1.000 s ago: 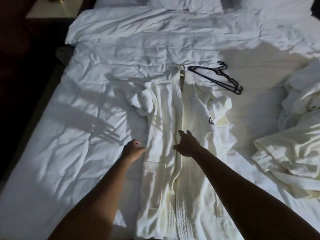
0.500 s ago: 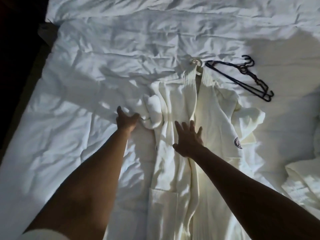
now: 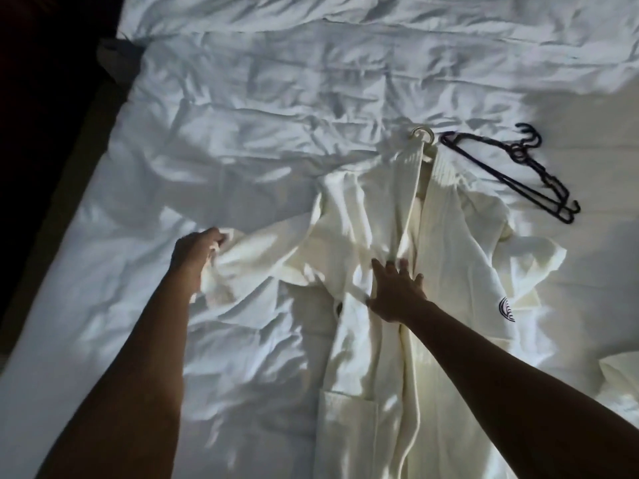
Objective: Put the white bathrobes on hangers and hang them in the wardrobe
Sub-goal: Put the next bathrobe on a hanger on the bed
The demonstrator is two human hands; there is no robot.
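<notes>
A white bathrobe lies face up and lengthwise on the bed, a pale hanger hook sticking out of its collar. My left hand grips the end of the robe's left sleeve, which is stretched out to the left over the sheet. My right hand presses flat with spread fingers on the robe's front where the two lapels meet. Two black hangers lie together on the sheet just right of the collar. A dark logo marks the robe's right chest.
The bed's rumpled white duvet fills the view. The mattress's left edge drops to a dark floor. A corner of another white robe shows at the right edge.
My left hand has taken the bunched sleeve and pulled it out to the left, unrolling it. My right hand has stayed on the robe's front. The camera has moved closer.
</notes>
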